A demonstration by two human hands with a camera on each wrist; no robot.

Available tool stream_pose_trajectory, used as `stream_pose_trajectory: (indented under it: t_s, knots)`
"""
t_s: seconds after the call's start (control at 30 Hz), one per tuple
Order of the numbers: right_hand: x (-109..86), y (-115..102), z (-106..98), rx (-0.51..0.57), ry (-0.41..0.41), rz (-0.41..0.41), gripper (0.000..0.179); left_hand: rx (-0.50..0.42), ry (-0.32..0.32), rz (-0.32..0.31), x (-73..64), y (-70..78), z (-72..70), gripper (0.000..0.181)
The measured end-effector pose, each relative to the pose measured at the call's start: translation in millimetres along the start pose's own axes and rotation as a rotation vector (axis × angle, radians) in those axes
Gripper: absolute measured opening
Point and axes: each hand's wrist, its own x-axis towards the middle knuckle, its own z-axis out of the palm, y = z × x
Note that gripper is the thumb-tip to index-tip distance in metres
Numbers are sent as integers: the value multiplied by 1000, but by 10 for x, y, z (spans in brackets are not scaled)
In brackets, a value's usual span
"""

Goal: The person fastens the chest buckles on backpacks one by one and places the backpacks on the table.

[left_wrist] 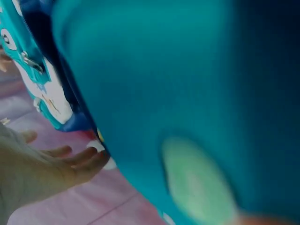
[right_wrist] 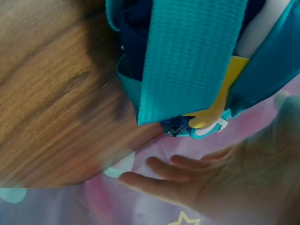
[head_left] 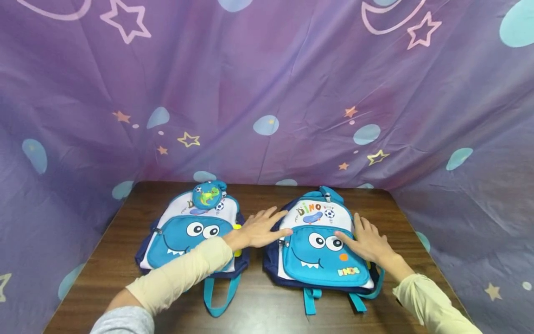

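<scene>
Two blue-and-white dinosaur backpacks lie front side up on the brown table, side by side. My left hand [head_left: 260,228] is spread with extended fingers at the left edge of the right backpack [head_left: 317,260], its thumb near the zipper pull. At that backpack's right edge is my right hand [head_left: 370,242], fingers extended and thumb over the front pocket by the printed eyes. Whether either hand presses on the cloth I cannot tell. My left forearm passes over the left backpack [head_left: 183,232], hiding part of its face. A round blue dinosaur pouch [head_left: 206,195] sits at its top.
Teal straps [head_left: 218,308] from both backpacks trail toward the front of the wooden table [head_left: 258,297]. A purple curtain [head_left: 267,83] with stars and moons hangs behind the table and along both sides.
</scene>
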Motion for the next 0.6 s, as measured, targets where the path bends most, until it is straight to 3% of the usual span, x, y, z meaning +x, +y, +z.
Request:
stream_pose_trajectory:
  t_s: [0.17, 0.3, 0.47, 0.53, 0.6]
  knots:
    - [-32, -23, -36, 63, -96, 135, 119, -153, -10, -86, -15, 62, 35, 87]
    - [-44, -64, -24, 73, -131, 211, 119, -344, 17, -181, -14, 131, 76, 87]
    - [-61, -86, 116, 19, -109, 240, 115, -643, 94, -412, -3, 237, 196, 86]
    - [-75, -87, 200, 5, -82, 245, 112, -714, 127, -473, 15, 260, 245, 88]
    - [-91, -79, 280, 1, -58, 250, 110, -776, 161, -496, 32, 262, 293, 89]
